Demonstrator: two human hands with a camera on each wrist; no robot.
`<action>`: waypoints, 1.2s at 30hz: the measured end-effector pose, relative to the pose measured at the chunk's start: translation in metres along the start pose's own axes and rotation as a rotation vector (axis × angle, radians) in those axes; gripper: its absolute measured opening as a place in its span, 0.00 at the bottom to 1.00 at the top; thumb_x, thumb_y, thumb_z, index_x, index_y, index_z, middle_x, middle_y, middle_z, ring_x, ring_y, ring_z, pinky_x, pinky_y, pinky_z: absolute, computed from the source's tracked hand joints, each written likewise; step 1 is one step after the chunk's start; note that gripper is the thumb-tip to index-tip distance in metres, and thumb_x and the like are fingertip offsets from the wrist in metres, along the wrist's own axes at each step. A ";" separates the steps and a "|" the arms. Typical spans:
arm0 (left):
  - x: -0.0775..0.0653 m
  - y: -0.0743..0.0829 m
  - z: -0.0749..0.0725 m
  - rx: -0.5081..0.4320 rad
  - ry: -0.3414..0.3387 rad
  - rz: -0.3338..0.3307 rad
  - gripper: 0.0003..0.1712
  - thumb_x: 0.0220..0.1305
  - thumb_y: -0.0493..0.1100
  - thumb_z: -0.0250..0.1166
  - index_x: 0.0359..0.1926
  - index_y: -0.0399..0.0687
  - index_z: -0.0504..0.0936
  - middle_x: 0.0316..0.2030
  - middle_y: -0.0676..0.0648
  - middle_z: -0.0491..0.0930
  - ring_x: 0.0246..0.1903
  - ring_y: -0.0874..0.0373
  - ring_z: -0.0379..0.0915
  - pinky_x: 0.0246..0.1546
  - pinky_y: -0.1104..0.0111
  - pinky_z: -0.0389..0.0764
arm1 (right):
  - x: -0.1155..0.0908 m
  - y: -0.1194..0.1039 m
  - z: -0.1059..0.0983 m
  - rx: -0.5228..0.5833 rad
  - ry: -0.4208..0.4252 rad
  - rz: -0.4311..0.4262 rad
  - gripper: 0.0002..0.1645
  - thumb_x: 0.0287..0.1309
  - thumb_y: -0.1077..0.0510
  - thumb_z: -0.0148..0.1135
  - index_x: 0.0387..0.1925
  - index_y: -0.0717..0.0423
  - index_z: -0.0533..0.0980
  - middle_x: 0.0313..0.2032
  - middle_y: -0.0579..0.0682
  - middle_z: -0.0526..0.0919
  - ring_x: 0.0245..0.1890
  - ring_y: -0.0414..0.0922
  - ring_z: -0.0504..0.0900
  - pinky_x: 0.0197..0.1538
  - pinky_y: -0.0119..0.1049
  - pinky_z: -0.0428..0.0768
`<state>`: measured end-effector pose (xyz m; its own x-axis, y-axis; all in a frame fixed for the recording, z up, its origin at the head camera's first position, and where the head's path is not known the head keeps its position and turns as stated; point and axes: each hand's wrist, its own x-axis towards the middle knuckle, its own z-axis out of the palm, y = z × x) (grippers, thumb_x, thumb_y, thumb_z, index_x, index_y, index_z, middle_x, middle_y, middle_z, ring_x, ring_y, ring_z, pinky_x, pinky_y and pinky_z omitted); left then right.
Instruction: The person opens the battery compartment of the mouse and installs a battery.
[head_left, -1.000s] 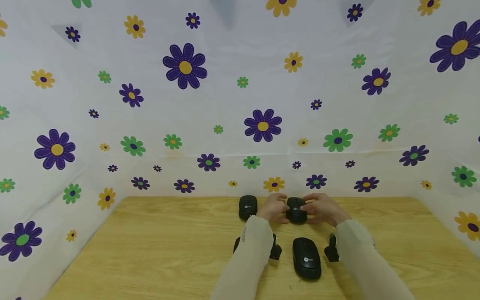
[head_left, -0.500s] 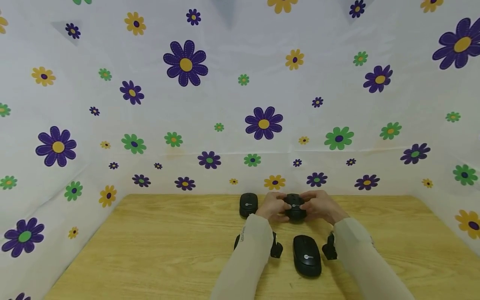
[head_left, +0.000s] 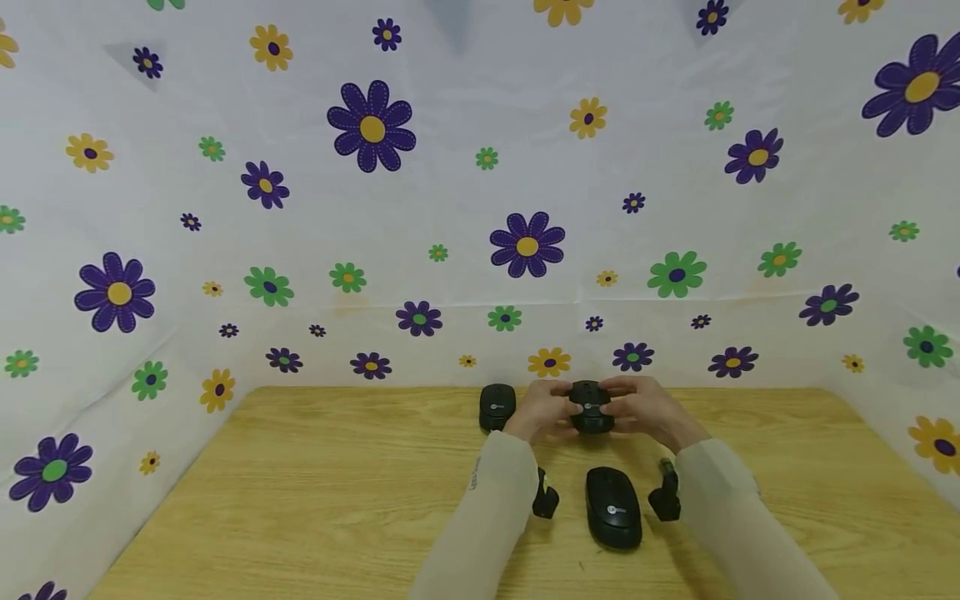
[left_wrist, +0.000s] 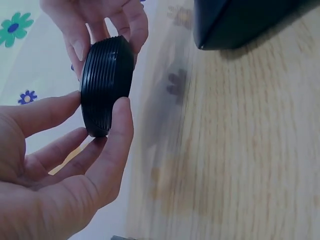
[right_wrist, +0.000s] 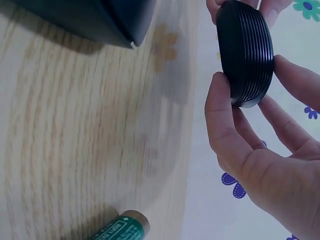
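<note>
We've got a black mouse (head_left: 592,423) between both hands at the back of the table, close to the sheet; it looks lifted, though we can't gauge the gap under it. Left hand (head_left: 542,408): pinching the mouse's left side, thumb on one face, fingers on the other. Right hand (head_left: 651,408): same pinch, mirrored, on the right side. Both wrist views show the mouse edge-on, with a ribbed edge (left_wrist: 101,75) between the gripped faces.

Handling, our guess: light, stiff hard plastic, nothing to squash. Smooth faces could slip a bit; ribs should give better bite. Best hold is across the body, thumb against fingers, as both hands have it. Not really fragile, but we'd go easy on the buttons and any loose cover.

Outward from there: a second mouse (head_left: 497,404) lies just beside the left hand, also near the back edge. A third mouse (head_left: 613,508) lies nearer the person, between the forearms, slightly turned. The right wrist view catches a green cylinder (right_wrist: 120,229), probably a battery, lying well apart from the held mouse and cut off by the frame. Pale sleeves (head_left: 472,517) cover both forearms. Below it all, wood-grain table (head_left: 337,483); behind and at the sides, white sheet (head_left: 450,192) with purple, green and yellow flowers.
</note>
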<state>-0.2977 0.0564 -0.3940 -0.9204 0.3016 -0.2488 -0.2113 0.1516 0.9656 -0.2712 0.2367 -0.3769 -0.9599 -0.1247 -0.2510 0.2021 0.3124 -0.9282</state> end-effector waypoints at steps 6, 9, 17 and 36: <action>-0.008 0.003 0.000 0.038 0.014 0.033 0.29 0.66 0.30 0.66 0.67 0.35 0.74 0.61 0.37 0.75 0.48 0.45 0.80 0.42 0.58 0.88 | -0.005 0.001 0.000 0.006 -0.013 -0.033 0.35 0.67 0.69 0.55 0.72 0.74 0.58 0.71 0.75 0.56 0.65 0.70 0.68 0.60 0.55 0.79; -0.011 0.003 -0.001 0.034 0.009 0.043 0.29 0.66 0.30 0.66 0.67 0.36 0.74 0.62 0.37 0.75 0.47 0.46 0.80 0.42 0.58 0.88 | -0.007 0.002 0.000 0.006 -0.020 -0.047 0.35 0.67 0.68 0.55 0.72 0.74 0.58 0.71 0.75 0.56 0.64 0.70 0.68 0.60 0.55 0.80; -0.018 0.003 -0.005 0.009 -0.021 0.057 0.29 0.66 0.31 0.66 0.68 0.36 0.74 0.62 0.39 0.74 0.43 0.52 0.80 0.40 0.61 0.89 | -0.015 0.001 0.000 0.018 -0.042 -0.076 0.35 0.67 0.68 0.56 0.72 0.74 0.57 0.71 0.75 0.56 0.64 0.70 0.68 0.59 0.54 0.80; -0.035 0.004 -0.015 -0.010 -0.051 0.053 0.29 0.67 0.32 0.67 0.68 0.36 0.74 0.57 0.40 0.76 0.44 0.51 0.83 0.42 0.59 0.88 | -0.032 -0.003 0.006 0.002 -0.064 -0.142 0.34 0.67 0.67 0.57 0.70 0.76 0.60 0.69 0.78 0.57 0.51 0.56 0.82 0.57 0.51 0.83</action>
<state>-0.2712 0.0329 -0.3799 -0.9123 0.3569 -0.2008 -0.1665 0.1247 0.9781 -0.2396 0.2342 -0.3674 -0.9645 -0.2275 -0.1343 0.0659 0.2854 -0.9561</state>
